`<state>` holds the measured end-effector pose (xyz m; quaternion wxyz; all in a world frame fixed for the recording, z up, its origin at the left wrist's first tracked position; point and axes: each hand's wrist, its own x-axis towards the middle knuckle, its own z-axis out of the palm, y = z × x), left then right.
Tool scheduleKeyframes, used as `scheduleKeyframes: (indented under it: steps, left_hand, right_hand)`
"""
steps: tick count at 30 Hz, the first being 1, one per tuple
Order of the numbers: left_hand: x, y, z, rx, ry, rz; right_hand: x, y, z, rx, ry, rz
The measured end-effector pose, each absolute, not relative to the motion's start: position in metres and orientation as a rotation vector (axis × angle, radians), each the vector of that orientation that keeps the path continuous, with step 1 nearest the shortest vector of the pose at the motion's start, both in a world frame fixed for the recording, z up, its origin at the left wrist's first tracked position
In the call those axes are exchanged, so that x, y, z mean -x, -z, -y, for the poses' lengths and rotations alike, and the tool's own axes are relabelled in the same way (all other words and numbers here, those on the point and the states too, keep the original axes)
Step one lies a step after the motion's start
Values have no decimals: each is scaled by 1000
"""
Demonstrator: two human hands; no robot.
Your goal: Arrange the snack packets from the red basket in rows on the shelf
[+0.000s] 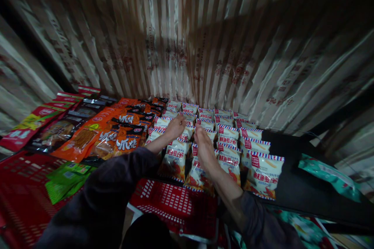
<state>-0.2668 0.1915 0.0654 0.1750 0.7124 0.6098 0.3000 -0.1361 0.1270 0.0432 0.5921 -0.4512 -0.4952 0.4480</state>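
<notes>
Rows of small white snack bags (172, 157) with red and blue striped edges stand on a black shelf. Among the middle rows, my left hand (176, 126) rests over the bags with loosely bent fingers; nothing shows in its grip. Close by on the right, my right hand (204, 144) is held on edge, its fingers extended and close together, against the bags. A column of these bags lies between the two hands. The fingertips' exact contact is partly hidden. A front white bag (264, 175) leans at the right end of the group.
Orange snack packs (82, 140), dark packs (57, 132) and red packs (27, 128) lie to the left. Below are red baskets (163, 198), one with green packs (66, 181). A teal pack (330, 179) lies right on the black shelf (292, 163). Corrugated wrapped sheeting (181, 46) rises behind.
</notes>
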Motion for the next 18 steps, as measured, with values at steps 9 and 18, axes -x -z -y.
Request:
scheduleKeyframes:
  steps: [9,18]
  left_hand:
    - [249,-33,-98,-2304,-861,-1979]
    - [229,-10,-78,-2256,-759,-2149]
  right_hand:
    - [94,-16,-53,1206,-510,1463]
    - [92,18,-42,1222,-179,1850]
